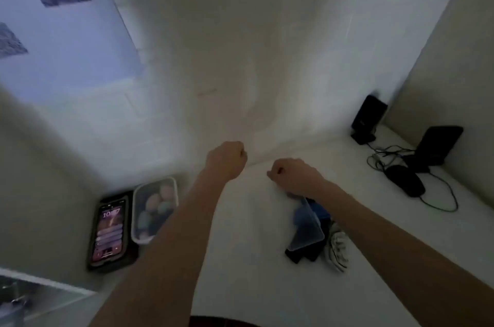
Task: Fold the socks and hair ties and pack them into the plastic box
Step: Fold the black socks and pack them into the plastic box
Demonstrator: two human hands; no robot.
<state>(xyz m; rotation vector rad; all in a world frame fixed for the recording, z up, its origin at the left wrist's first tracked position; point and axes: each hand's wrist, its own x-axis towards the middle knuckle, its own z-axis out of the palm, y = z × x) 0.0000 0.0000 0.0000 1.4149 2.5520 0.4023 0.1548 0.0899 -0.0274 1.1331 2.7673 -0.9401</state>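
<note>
left hand (227,159): fist, holds nothing, centre of frame | right hand (290,174): fist, holds nothing, just right of centre | plastic box (155,210): lower left, rolled items inside, beside phone (109,233) | lid (307,230) and socks (337,246): lower right

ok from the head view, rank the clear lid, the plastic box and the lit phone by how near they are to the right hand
From the right hand:
1. clear lid, just below it, over the dark clothes.
2. plastic box, off to the left, past the left arm.
3. lit phone, farthest left, beside the box.
</note>
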